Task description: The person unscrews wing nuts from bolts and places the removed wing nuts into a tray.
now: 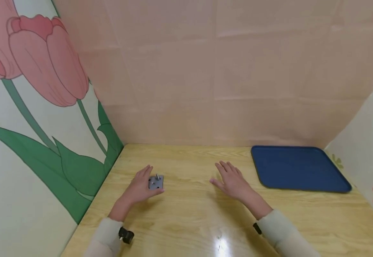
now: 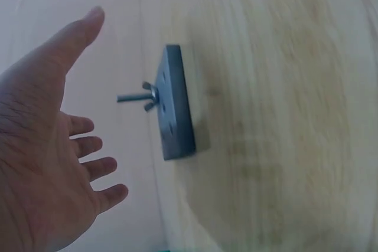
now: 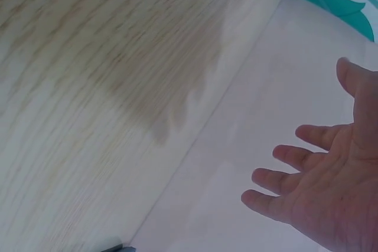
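A small grey block (image 2: 176, 107) with holes lies on the wooden table, left of the middle. Out of its top stands a threaded bolt (image 2: 134, 97) with a wing nut (image 2: 150, 96) at its base. Close to the block hovers my left hand (image 1: 141, 186), thumb spread from the fingers; in the left wrist view a gap separates hand and block. My right hand (image 1: 234, 181) is over the table between the block and the blue tray, fingers extended and holding nothing.
A blue tray (image 1: 299, 167) lies at the table's back right. The wooden table (image 1: 186, 214) meets a pinkish covered wall (image 1: 212, 78) behind. To the left stands a wall with painted tulips (image 1: 45, 60), to the right a pale wall with a red flower.
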`<state>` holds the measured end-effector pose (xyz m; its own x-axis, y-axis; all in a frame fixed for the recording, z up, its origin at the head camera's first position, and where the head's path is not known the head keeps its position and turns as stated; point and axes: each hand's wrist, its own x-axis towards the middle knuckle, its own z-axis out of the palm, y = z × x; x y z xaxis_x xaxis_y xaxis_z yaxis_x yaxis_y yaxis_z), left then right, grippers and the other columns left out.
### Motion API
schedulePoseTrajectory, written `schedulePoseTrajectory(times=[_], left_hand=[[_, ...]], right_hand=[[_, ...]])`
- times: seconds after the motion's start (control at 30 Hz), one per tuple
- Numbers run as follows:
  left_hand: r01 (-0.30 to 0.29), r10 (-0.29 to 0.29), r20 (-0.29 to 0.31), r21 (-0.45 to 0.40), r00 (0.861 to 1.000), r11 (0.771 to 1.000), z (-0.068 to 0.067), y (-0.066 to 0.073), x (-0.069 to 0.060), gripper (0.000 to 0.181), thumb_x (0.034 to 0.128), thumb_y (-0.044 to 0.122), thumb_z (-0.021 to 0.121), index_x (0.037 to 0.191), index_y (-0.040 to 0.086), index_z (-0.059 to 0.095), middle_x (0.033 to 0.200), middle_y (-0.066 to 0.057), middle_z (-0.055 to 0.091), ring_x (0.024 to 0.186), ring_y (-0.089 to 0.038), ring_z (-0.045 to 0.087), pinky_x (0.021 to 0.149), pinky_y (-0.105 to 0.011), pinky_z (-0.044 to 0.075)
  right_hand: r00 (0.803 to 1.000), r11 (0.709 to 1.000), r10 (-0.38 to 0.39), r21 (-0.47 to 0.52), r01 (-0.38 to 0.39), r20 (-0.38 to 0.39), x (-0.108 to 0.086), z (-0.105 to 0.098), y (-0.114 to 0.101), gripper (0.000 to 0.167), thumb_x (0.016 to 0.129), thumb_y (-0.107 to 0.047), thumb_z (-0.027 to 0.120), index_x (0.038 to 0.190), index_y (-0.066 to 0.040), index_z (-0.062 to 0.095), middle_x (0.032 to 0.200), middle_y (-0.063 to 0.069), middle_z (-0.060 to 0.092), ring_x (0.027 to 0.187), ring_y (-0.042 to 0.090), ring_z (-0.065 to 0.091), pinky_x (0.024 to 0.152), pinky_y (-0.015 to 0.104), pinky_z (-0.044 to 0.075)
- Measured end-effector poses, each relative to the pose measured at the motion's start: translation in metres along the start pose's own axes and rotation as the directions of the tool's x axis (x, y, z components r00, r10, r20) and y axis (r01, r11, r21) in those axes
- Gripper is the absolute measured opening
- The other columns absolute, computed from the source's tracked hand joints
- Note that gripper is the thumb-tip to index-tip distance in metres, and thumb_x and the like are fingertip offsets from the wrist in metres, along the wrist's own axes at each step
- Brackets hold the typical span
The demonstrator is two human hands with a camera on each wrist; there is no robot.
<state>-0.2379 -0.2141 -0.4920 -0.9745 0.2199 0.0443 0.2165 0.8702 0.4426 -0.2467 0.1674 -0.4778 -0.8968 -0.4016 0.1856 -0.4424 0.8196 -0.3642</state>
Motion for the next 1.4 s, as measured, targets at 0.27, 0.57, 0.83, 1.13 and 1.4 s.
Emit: schedulePoseTrajectory(times=[0.27,0.57,0.83,1.13,1.4], left_hand=[[0.084,-0.083,0.053,-0.024,0.995,0.996,0.005,-0.021,0.000,0.111,0.0788,0.056,0.082,0.159,0.002,0.025,0.165,-0.021,0.022,0.150,-0.041,0.025,0.116,-0.059,0.033],[0.111,-0.108,0.080,-0.032,0.991,0.993,0.006,-0.030,0.006,0.108,0.0780,0.050,0.085,0.157,0.001,0.029,0.164,-0.022,0.024,0.149,-0.042,0.025,0.116,-0.059,0.033],[0.131,-0.127,0.122,-0.022,0.984,0.991,0.009,-0.036,0.011,0.107,0.0773,0.046,0.087,0.156,0.001,0.031,0.161,-0.022,0.031,0.147,-0.042,0.028,0.116,-0.058,0.034],[0.106,-0.103,0.147,-0.013,0.984,0.994,0.010,-0.037,0.019,0.104,0.0759,0.044,0.088,0.153,-0.002,0.035,0.156,-0.022,0.040,0.144,-0.041,0.033,0.115,-0.056,0.034],[0.089,-0.091,0.152,0.015,0.984,0.996,0.011,-0.039,0.023,0.101,0.0741,0.045,0.089,0.151,0.001,0.041,0.152,-0.018,0.046,0.139,-0.036,0.039,0.113,-0.051,0.038]], right_hand=[[0.999,0.999,-0.008,0.050,0.006,0.035,0.003,0.001,-0.010,0.075,0.101,-0.046,0.058,0.154,0.002,0.035,0.158,0.029,0.031,0.145,0.053,0.025,0.115,0.069,0.024],[0.996,0.995,0.006,0.099,-0.014,0.084,0.008,0.007,-0.022,0.074,0.101,-0.042,0.059,0.155,0.000,0.033,0.160,0.027,0.029,0.147,0.051,0.024,0.117,0.067,0.022],[0.992,0.992,0.001,0.124,-0.016,0.124,0.014,0.014,-0.034,0.074,0.101,-0.042,0.060,0.155,0.000,0.033,0.161,0.026,0.028,0.147,0.049,0.024,0.117,0.066,0.023],[0.989,0.985,-0.025,0.174,-0.001,0.145,0.019,0.020,-0.041,0.076,0.100,-0.046,0.060,0.156,-0.002,0.033,0.162,0.024,0.028,0.148,0.048,0.025,0.117,0.065,0.025],[0.978,0.979,-0.039,0.203,-0.003,0.203,0.024,0.027,-0.052,0.078,0.100,-0.045,0.061,0.158,-0.004,0.030,0.164,0.021,0.024,0.149,0.043,0.024,0.116,0.062,0.030]])
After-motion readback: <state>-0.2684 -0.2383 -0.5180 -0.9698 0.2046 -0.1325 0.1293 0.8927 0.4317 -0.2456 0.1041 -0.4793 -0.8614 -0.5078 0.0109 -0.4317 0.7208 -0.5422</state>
